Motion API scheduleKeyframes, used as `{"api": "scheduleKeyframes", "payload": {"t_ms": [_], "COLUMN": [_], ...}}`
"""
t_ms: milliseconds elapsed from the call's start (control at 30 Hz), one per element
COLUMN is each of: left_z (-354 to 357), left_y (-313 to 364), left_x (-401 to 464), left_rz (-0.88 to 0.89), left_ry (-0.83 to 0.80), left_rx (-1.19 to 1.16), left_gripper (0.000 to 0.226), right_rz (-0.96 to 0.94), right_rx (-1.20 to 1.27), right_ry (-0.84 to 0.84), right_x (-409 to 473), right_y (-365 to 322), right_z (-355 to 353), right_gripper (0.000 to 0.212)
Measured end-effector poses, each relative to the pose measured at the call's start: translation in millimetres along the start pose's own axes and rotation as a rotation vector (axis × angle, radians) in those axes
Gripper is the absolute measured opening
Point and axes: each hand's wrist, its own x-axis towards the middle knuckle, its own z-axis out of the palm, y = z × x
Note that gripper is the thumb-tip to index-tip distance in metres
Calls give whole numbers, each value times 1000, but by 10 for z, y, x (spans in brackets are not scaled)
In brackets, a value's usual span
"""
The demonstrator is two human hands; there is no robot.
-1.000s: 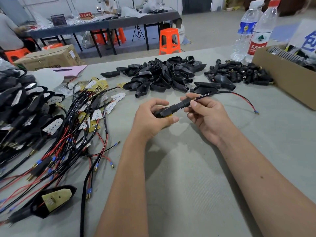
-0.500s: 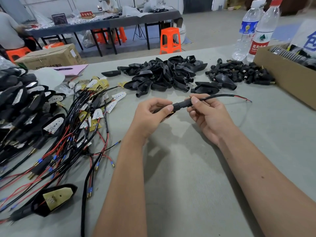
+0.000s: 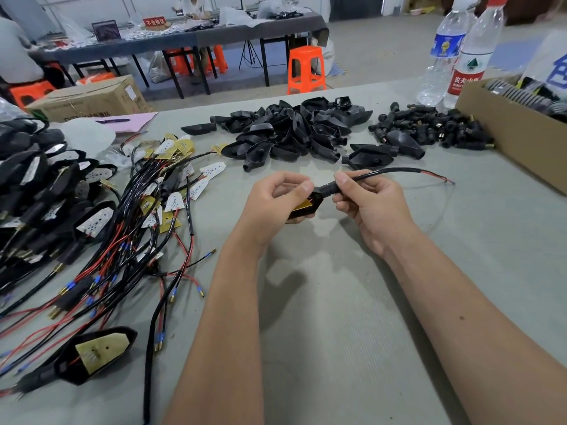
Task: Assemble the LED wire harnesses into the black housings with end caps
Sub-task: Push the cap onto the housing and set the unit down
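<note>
Pretty clearly a small factory assembly floor. The grey counter (image 3: 352,317) is piled with bulk parts: a heap of black housings (image 3: 294,130), end caps (image 3: 435,127), tangled wire harnesses (image 3: 129,228). Cardboard boxes (image 3: 89,98), orange plastic stools (image 3: 306,69) and another long work table (image 3: 190,41) loaded with parts sit behind on a concrete floor.

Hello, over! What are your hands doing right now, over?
Left hand grips black housing, yellow board showing. Right hand pinches end cap on black wire, cap against the housing's end. Nothing in the way, over.
</note>
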Motion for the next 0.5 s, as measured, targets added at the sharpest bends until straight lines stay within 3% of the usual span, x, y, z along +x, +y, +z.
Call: {"api": "scheduleKeyframes", "payload": {"t_ms": [200,400,500], "left_z": [6,106,202], "left_y": [-38,-53,-69], "left_x": [-16,-17,-4], "left_rz": [30,46,171], "left_ry": [-16,-8,98], "left_rx": [125,-34,-2], "left_gripper": [40,37,36], "right_rz": [3,3,-5], "right_rx": [-30,10,58], "right_ry": [-1,-31,-30], "right_x": [-10,-26,-36], "right_y": [-11,-46,-60], "right_z": [31,40,36], "right_gripper": [5,12,9]}}
